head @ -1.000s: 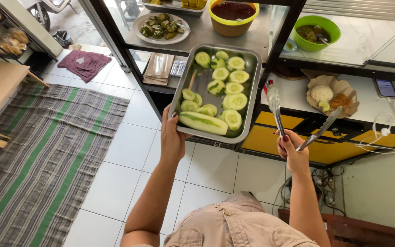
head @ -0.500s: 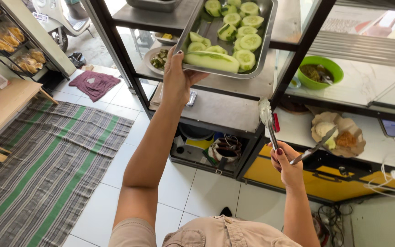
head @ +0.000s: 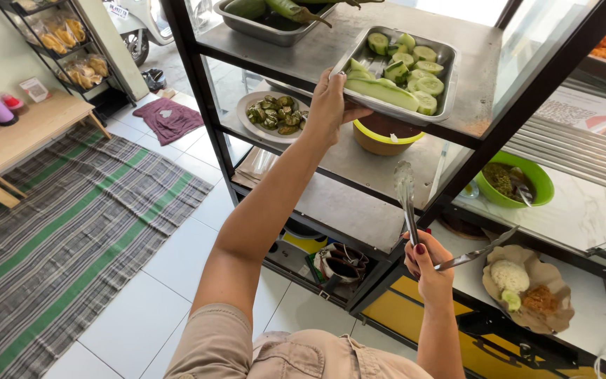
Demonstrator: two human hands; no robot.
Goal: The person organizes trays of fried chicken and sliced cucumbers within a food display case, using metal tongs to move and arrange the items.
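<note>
Up goes the cucumber tray (head: 400, 74), from chest height a second ago to the top shelf (head: 471, 105) now, its base resting on the steel. Left hand (head: 331, 105) grips the near rim, steadying it level. Right hand (head: 426, 270) hangs low, clenched around metal tongs (head: 415, 210), sprung open, clear of the shelves.

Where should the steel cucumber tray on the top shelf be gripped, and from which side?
Grip the cucumber tray by its near-left rim, coming from the shelf's open front edge, where the left hand already holds it. That corner overhangs the top shelf; its rolled lip likely gives purchase. The right hand holds tongs.
</note>
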